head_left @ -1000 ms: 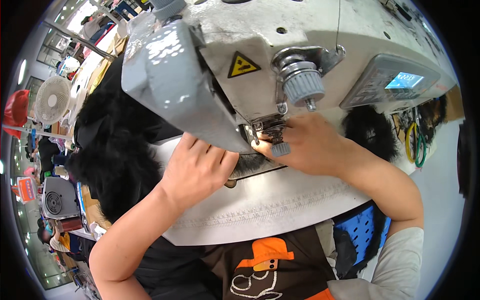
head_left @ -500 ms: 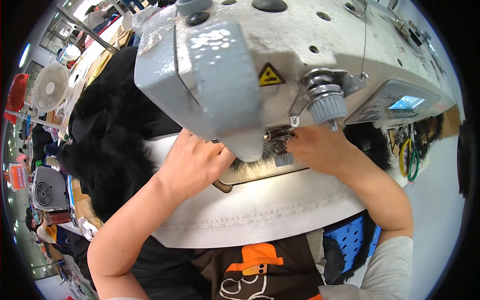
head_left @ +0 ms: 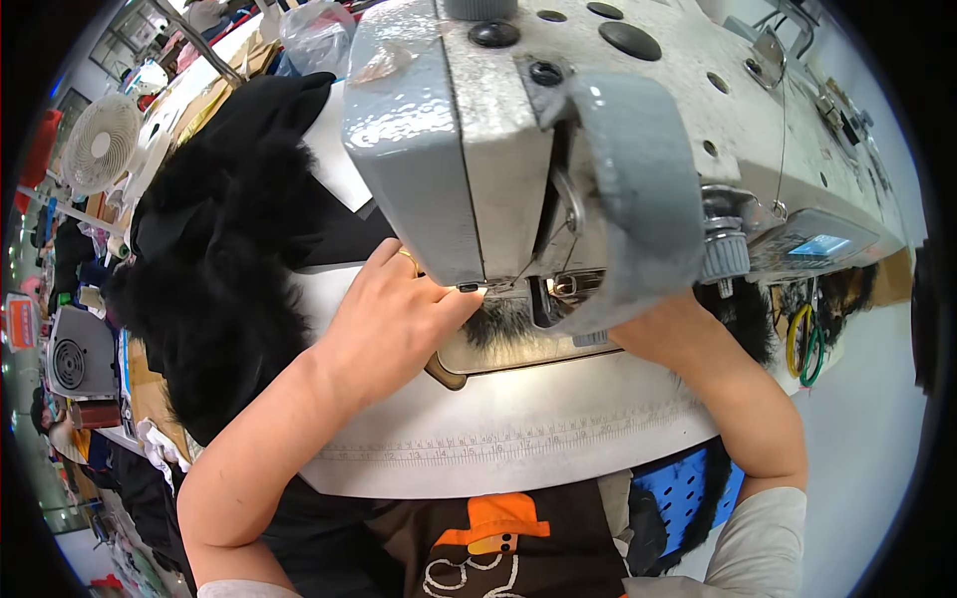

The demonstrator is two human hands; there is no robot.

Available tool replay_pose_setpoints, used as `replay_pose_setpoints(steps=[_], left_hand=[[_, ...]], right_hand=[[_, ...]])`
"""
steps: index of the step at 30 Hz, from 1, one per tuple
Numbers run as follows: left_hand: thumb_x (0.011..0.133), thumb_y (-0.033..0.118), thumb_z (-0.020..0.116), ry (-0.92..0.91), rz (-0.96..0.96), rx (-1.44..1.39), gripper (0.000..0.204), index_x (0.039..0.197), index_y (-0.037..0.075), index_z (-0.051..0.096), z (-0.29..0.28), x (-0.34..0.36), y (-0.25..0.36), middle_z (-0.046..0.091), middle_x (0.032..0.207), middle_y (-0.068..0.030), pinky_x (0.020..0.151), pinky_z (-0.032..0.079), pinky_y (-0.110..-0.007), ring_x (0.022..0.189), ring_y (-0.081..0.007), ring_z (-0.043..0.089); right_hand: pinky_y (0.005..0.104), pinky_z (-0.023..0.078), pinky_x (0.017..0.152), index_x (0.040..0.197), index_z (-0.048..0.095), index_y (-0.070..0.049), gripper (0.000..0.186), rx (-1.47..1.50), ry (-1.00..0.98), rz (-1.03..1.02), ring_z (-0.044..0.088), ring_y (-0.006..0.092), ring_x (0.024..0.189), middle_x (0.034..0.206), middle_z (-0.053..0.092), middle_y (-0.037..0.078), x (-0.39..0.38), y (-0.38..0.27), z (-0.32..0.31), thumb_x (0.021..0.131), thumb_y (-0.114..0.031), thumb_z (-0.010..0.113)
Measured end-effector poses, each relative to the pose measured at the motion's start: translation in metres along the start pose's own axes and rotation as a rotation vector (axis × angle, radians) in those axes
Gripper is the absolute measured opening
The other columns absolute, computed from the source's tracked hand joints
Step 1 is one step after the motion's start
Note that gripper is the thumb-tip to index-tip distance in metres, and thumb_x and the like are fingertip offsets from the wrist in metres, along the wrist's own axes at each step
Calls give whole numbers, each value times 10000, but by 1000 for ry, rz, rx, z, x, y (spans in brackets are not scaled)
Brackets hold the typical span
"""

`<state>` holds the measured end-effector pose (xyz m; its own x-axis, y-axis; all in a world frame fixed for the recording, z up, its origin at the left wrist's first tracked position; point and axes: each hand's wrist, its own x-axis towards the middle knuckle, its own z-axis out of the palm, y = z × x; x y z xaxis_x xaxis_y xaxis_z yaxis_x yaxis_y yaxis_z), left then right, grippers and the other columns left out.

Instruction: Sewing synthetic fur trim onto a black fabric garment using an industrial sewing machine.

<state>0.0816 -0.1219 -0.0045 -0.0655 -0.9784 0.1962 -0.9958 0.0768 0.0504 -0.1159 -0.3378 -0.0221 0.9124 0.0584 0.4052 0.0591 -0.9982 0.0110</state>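
Note:
A grey-white sewing machine (head_left: 478, 169) stands over a pale work plate with a ruler scale (head_left: 469, 448). Black fur fabric (head_left: 498, 321) lies under its needle area, on the metal plate. My left hand (head_left: 384, 324) is just left of the needle area, thumb and forefinger closed together at the fur's edge; a ring shows on one finger. To the right of the needle, my right hand (head_left: 653, 329) rests low beside the fur. Its fingers are hidden behind the machine's curved grey guard (head_left: 648, 189).
A heap of black fur fabric (head_left: 229, 249) lies left of the machine. Scissors with yellow and green handles (head_left: 807, 344) hang at the right. A white fan (head_left: 103, 145) stands at far left. A blue perforated surface (head_left: 688, 488) shows below the work plate.
My view has shifted, so the machine head appears farther right and more of its needle side shows. Both hands stay beside the needle area; the right hand's fingers are now more hidden.

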Motion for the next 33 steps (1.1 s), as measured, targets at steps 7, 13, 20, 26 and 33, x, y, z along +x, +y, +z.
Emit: replay_pose_setpoints(steps=[7,13,20,26,33], left_hand=[[792,82,707,47,-16,-61,240,1027,82,756,-7,3,-1,700,955,-19,862,453,-374,1059,-255,604],[794,69,703,39,-20,-26,221,1012,76,736,2,1,-3,688,903,-12,857,450,-364,1036,-243,604],[825,83,683,7,-30,-14,212,1036,93,709,5,0,-2,671,821,-3,862,449,-357,984,-232,597],[834,99,676,34,-17,-5,199,1032,102,688,6,1,0,638,791,-6,871,450,-356,971,-230,591],[819,120,671,114,136,108,168,977,65,656,7,-1,11,629,841,-55,760,533,-345,957,-252,621]], right_hand=[[442,606,628,1025,721,-156,167,88,-269,92,735,302,894,924,688,65,0,-1,-4,868,-138,667],[423,591,600,971,741,-160,152,-8,-73,-8,730,288,807,820,685,57,-11,10,17,835,-127,681],[395,592,615,953,746,-165,152,-56,-120,-1,728,254,829,844,684,52,-10,7,14,818,-125,690],[393,586,596,951,751,-146,151,-12,-18,-47,726,253,802,838,685,36,-4,5,9,818,-112,686],[457,587,712,1046,740,-134,262,167,-77,-27,726,288,914,993,707,62,7,-16,-5,795,-208,760]])
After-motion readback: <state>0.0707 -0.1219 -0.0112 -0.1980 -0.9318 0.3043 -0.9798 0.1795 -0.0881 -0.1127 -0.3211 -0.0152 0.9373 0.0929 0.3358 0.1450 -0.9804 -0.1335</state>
